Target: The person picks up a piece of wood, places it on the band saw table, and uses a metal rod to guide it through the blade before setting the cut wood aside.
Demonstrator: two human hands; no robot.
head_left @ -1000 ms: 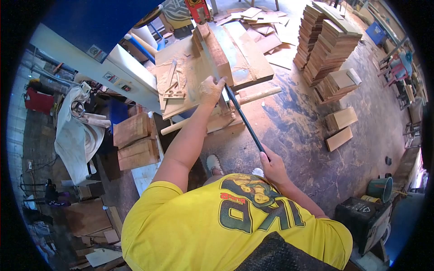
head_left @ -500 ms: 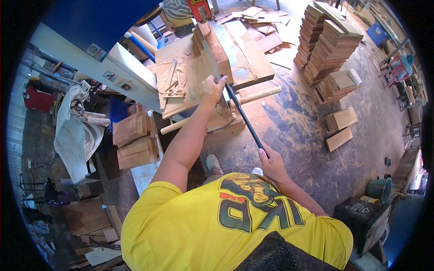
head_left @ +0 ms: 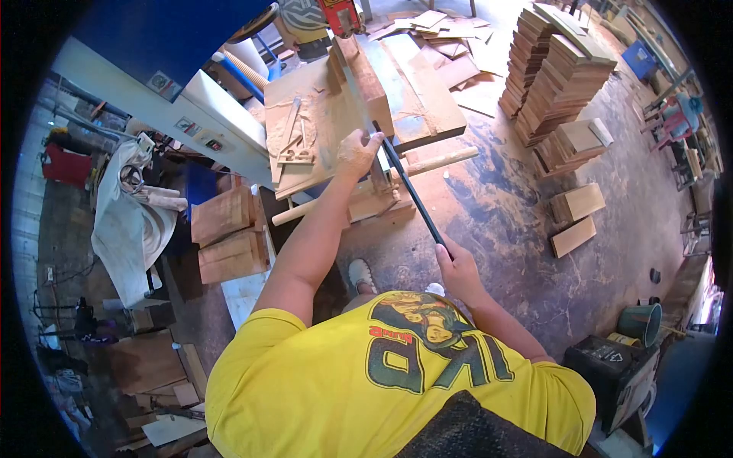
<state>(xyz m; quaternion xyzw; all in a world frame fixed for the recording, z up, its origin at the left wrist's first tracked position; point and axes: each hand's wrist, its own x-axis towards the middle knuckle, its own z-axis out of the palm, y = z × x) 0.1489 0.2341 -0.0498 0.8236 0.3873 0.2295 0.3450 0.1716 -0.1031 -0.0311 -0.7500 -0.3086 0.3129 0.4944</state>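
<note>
The right hand (head_left: pixel 460 269) grips the near end of a long dark bar (head_left: pixel 408 187); the left hand (head_left: pixel 356 149) closes on its far end, at the near edge of the saw desk (head_left: pixel 321 114).

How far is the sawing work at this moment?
Done: many cut boards are stacked on the floor. In hand: the left hand rests at the wood block on the saw table; the right hand grips a dark rod. Left: uncut blocks beside the machine.
</note>
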